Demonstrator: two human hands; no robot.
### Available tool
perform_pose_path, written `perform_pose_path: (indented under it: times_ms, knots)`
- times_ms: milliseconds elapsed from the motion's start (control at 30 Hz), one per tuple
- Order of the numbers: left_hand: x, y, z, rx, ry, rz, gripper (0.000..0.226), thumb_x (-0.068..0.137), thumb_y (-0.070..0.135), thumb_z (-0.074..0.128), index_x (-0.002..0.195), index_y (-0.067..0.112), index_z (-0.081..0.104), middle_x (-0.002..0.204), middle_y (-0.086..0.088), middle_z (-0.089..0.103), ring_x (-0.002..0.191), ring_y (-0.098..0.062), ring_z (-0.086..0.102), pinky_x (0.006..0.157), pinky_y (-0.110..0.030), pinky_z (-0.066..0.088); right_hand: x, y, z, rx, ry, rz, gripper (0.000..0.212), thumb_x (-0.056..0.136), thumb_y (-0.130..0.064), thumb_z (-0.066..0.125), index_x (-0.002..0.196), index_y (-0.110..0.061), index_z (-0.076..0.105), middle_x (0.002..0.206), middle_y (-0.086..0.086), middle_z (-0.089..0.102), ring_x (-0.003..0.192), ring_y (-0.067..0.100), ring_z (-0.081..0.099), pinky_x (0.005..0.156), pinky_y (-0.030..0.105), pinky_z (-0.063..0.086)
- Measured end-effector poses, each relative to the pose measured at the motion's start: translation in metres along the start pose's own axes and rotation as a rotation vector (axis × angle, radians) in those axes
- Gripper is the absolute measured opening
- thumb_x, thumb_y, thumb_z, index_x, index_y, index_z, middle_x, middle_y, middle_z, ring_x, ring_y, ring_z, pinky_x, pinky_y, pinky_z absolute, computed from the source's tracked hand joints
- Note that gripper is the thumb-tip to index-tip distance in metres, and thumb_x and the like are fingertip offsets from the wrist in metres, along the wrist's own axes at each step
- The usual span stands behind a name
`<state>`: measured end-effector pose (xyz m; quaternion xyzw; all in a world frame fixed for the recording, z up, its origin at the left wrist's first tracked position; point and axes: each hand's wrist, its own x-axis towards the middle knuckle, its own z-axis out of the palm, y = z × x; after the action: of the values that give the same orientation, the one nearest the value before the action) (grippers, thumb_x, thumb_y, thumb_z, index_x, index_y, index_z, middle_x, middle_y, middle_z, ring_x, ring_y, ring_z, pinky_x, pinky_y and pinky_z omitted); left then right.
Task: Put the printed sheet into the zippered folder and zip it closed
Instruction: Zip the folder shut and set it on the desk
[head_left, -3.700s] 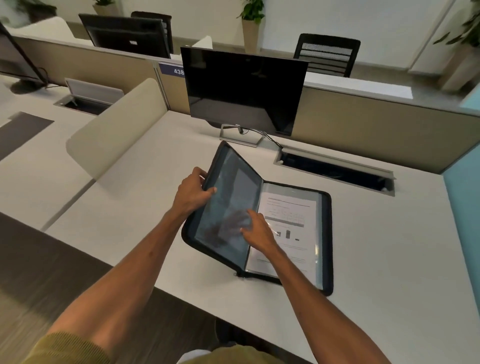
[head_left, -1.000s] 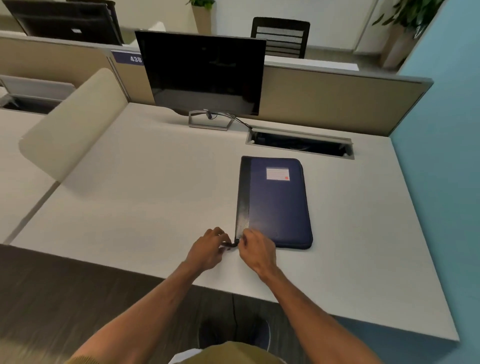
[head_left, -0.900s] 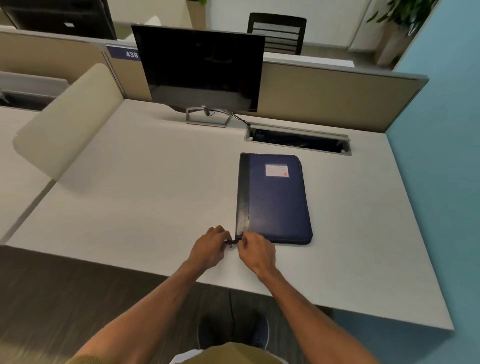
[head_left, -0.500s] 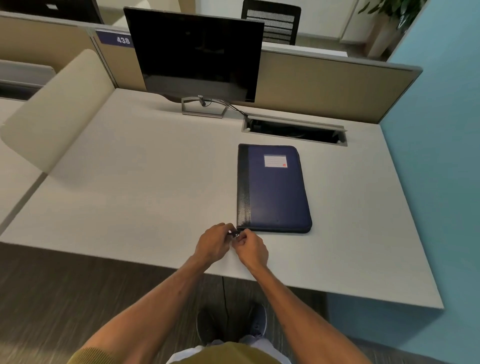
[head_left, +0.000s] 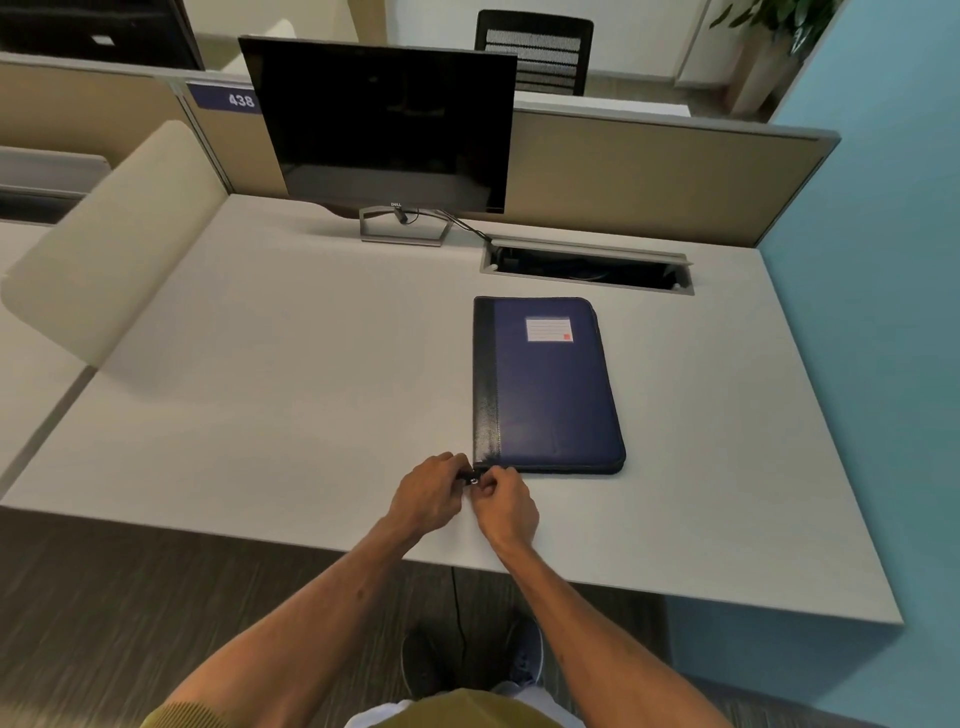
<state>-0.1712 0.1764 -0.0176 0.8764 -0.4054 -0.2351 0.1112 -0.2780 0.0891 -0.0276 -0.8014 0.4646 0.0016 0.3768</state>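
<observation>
The navy zippered folder (head_left: 556, 395) lies closed and flat on the grey desk (head_left: 260, 415), black spine on its left, a white label near its far end. The printed sheet is hidden inside. At the folder's near left corner a small zipper pull (head_left: 474, 480) sits between my two hands. My left hand (head_left: 428, 493) pinches at it from the left, fingers curled. My right hand (head_left: 506, 501) meets it from the right, fingertips closed at the same spot. Which hand actually grips the pull is hard to tell.
A dark monitor (head_left: 384, 124) stands at the back of the desk, its cable running to an open cable tray (head_left: 587, 267). A beige curved divider (head_left: 109, 244) rises at the left. A blue wall (head_left: 883, 312) borders the right. The desk's front edge lies just under my wrists.
3.7 s ago the folder stood open with the sheet showing inside; now it is closed flat. Over the last second my hands have stayed at the near left corner, drawing slightly closer together.
</observation>
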Motion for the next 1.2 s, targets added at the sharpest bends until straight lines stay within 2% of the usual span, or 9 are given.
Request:
perform_pose_path:
  times_ms: [133,233,367,500,567,667,900,1067,1200]
  knots:
    - [0.004,0.0,-0.002,0.048,-0.014,0.015,0.021,0.109,0.024,0.053,0.124,0.015,0.064,0.123,-0.005,0.071,0.115,-0.029,0.066,0.093,-0.048,0.058,0.001,0.002,0.003,-0.034,0.014,-0.036,0.017,0.102,-0.032,0.069,0.113,-0.019,0.069,0.117,-0.004,0.069,0.099,0.017,0.071,0.086,0.033,0.061]
    - [0.005,0.002,-0.003,0.1,-0.02,0.043,0.023,0.109,0.02,0.053,0.131,0.017,0.059,0.126,-0.005,0.071,0.115,-0.029,0.066,0.091,-0.046,0.059,0.001,0.003,0.006,-0.023,0.037,-0.044,0.018,0.103,-0.034,0.065,0.113,-0.019,0.068,0.116,-0.004,0.072,0.097,0.016,0.072,0.085,0.031,0.06]
    - [0.003,0.002,-0.005,0.131,-0.002,0.098,0.041,0.106,0.013,0.055,0.144,0.024,0.044,0.121,-0.006,0.07,0.104,-0.028,0.066,0.081,-0.042,0.061,0.002,0.002,0.009,-0.028,0.052,-0.05,0.021,0.104,-0.035,0.065,0.12,-0.021,0.068,0.117,-0.005,0.075,0.101,0.015,0.074,0.09,0.031,0.062]
    - [0.003,-0.002,-0.006,0.228,-0.023,0.183,0.067,0.105,0.007,0.054,0.161,0.035,0.032,0.12,-0.003,0.064,0.106,-0.027,0.065,0.084,-0.041,0.061,0.0,0.0,0.014,-0.016,0.077,-0.029,0.019,0.104,-0.032,0.064,0.12,-0.022,0.07,0.117,-0.006,0.077,0.102,0.015,0.074,0.089,0.03,0.061]
    - [0.004,-0.002,-0.008,0.261,-0.036,0.2,0.072,0.105,0.006,0.052,0.165,0.037,0.029,0.121,-0.004,0.063,0.106,-0.027,0.064,0.085,-0.042,0.061,-0.002,0.002,0.015,-0.018,0.095,-0.024,0.019,0.104,-0.034,0.065,0.118,-0.023,0.071,0.116,-0.006,0.077,0.101,0.013,0.074,0.088,0.028,0.06]
    - [0.007,-0.002,-0.009,0.289,-0.034,0.218,0.073,0.104,0.006,0.054,0.166,0.037,0.029,0.123,-0.003,0.064,0.108,-0.027,0.064,0.086,-0.042,0.061,-0.004,0.005,0.012,-0.064,0.113,-0.056,0.023,0.104,-0.037,0.064,0.121,-0.024,0.07,0.118,-0.009,0.076,0.1,0.01,0.074,0.088,0.023,0.058]
    - [0.006,-0.001,-0.012,0.338,-0.026,0.232,0.079,0.103,0.008,0.059,0.167,0.04,0.027,0.12,-0.004,0.064,0.104,-0.026,0.066,0.08,-0.035,0.057,0.003,0.005,0.001,-0.163,0.141,-0.076,0.029,0.105,-0.042,0.061,0.127,-0.024,0.069,0.121,-0.008,0.073,0.101,0.011,0.073,0.092,0.026,0.061]
    - [0.005,-0.003,-0.012,0.378,-0.008,0.238,0.084,0.104,0.01,0.06,0.168,0.046,0.019,0.116,-0.004,0.063,0.101,-0.025,0.064,0.08,-0.036,0.059,0.007,0.003,-0.003,-0.202,0.2,-0.009,0.025,0.108,-0.041,0.055,0.116,-0.022,0.07,0.111,-0.005,0.074,0.092,0.012,0.072,0.083,0.027,0.061]
    - [0.007,-0.004,-0.007,0.404,0.004,0.254,0.085,0.105,0.01,0.06,0.168,0.047,0.017,0.118,-0.005,0.063,0.103,-0.026,0.064,0.082,-0.036,0.059,0.005,0.008,-0.008,-0.239,0.205,0.008,0.026,0.108,-0.042,0.055,0.115,-0.023,0.07,0.11,-0.006,0.073,0.09,0.011,0.072,0.083,0.027,0.061]
